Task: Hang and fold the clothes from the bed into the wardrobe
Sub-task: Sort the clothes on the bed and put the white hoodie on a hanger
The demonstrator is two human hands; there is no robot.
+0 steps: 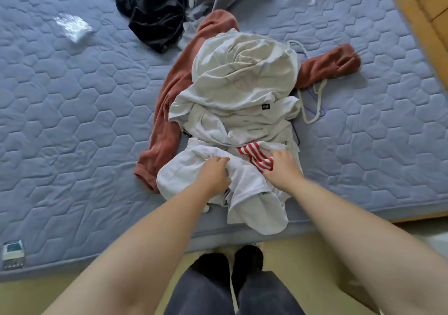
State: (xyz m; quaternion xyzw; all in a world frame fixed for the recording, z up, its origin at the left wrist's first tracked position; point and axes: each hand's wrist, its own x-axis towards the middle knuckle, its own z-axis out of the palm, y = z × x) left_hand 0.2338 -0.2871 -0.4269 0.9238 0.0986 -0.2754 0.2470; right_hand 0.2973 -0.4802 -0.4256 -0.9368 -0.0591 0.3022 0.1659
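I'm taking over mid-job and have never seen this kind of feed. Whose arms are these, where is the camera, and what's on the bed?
No robot here: a person's bare arms, filmed by one wide-angle camera on their head, looking down. The left hand and right hand both grip a white garment at the near edge of the blue mattress, the right beside a red-striped cloth. More white clothes lie on a rust-brown garment behind; a dark garment lies farther back.
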